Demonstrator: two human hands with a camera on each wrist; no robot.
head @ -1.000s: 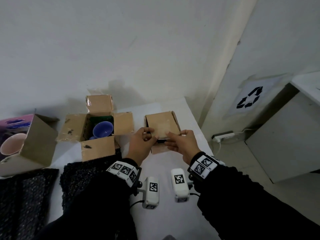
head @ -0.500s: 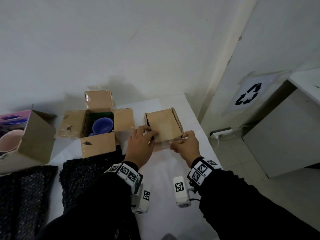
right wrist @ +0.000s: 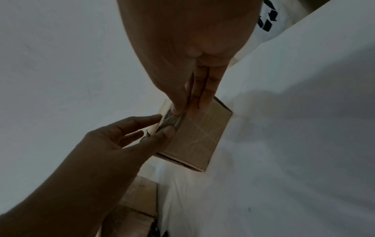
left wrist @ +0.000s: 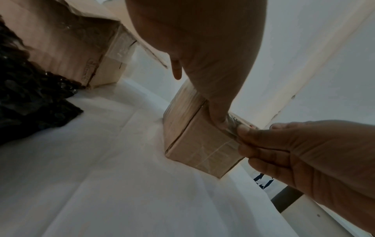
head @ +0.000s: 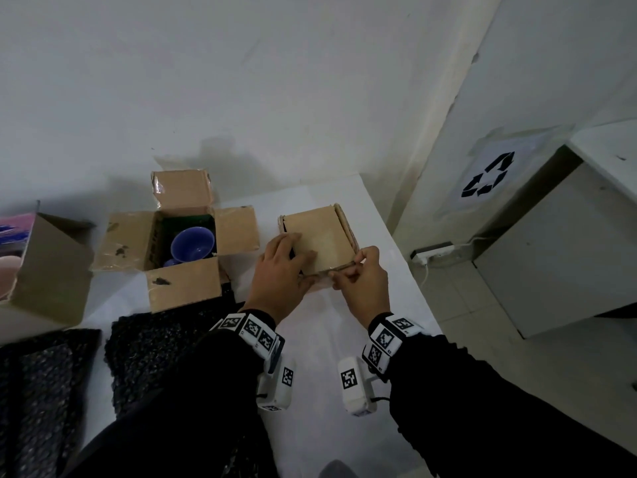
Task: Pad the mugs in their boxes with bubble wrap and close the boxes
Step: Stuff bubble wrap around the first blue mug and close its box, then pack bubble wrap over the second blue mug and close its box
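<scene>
A small cardboard box [head: 322,241] stands on the white table [head: 320,326] with its top flaps folded down. My left hand [head: 293,260] lies on the near part of the top flap with straight fingers, its thumb [left wrist: 218,117] against the front top edge. My right hand [head: 346,272] pinches a crumpled shiny strip [right wrist: 172,119] at that same edge; tape or bubble wrap, I cannot tell. To the left, an open box [head: 182,284] holds a blue mug [head: 193,244]. The small box's contents are hidden.
Two dark bubble wrap sheets [head: 155,357] [head: 38,391] lie at the table's near left. A third open box [head: 51,270] with a pink mug [head: 8,274] stands at far left. The table's right edge drops to a floor with a power strip [head: 434,251] and a white cabinet [head: 568,253].
My left hand has slid further onto the top flap and flattened. My right hand has come off the flap to the near right edge and now pinches the strip there.
</scene>
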